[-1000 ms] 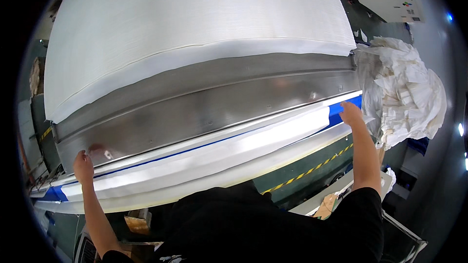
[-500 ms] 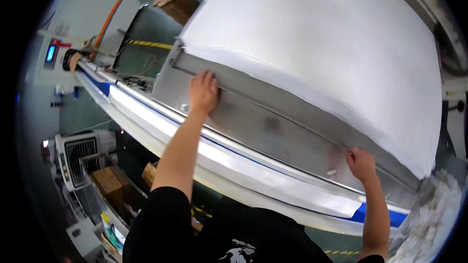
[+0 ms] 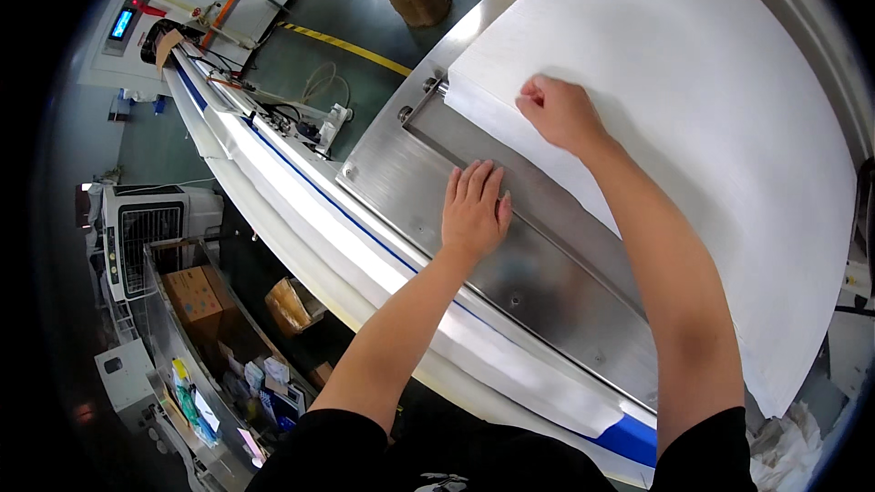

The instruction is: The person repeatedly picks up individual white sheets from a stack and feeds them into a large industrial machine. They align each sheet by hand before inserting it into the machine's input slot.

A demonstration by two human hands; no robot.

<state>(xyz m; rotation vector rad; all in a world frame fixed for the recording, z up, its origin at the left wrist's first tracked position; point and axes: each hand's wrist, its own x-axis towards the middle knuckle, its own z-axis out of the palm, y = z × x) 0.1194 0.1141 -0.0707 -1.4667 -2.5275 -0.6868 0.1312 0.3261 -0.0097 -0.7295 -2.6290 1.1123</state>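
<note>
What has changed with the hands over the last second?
The right hand left the blue strip at the right end and is now over the white sheet near its left corner, fingers curled; any grip is unclear. The left hand moved farther in from the metal plate's near edge, now flat on it. The white sheet seems unmoved.

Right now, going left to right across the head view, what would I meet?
White air cooler with a dark grille → small brown box → left hand, laid on the metal plate → right hand, curled, over the white sheets → crumpled white material at the lower right.
</note>
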